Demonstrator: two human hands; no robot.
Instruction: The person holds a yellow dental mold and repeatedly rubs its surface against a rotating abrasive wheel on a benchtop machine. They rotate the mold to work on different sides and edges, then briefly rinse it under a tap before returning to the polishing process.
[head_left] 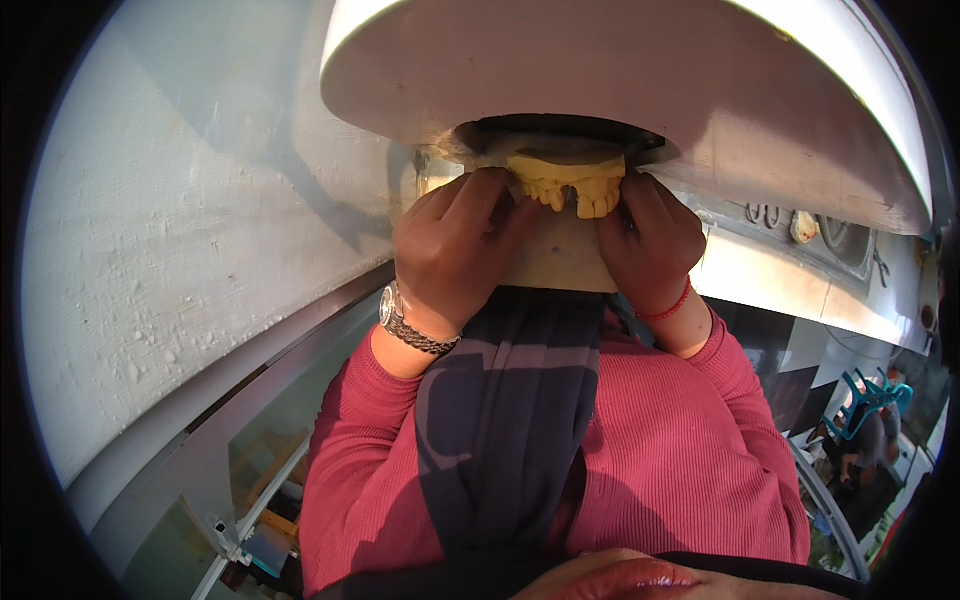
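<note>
A yellow dental cast point(568, 182), its row of teeth pointing down toward me, is held between my two hands. There is a gap in the row near the middle, with something dark in it. My left hand point(452, 235), with a watch and a dark braided bracelet at its wrist, grips the left end of the cast with bent fingers. At the right end, my right hand point(652, 240), a red bracelet on its wrist, pinches the cast. Its back side lies at the dark opening point(565, 128) under a rounded white housing point(600, 60). Below it is a pale flat plate point(562, 258).
A rough white wall point(170, 230) rises close on the left. To the right stands a tiled counter point(780, 275) with a metal sink point(850, 245). Farther down right is a turquoise plastic chair point(855, 405) among clutter. Glass-fronted cabinets point(265, 455) show at lower left.
</note>
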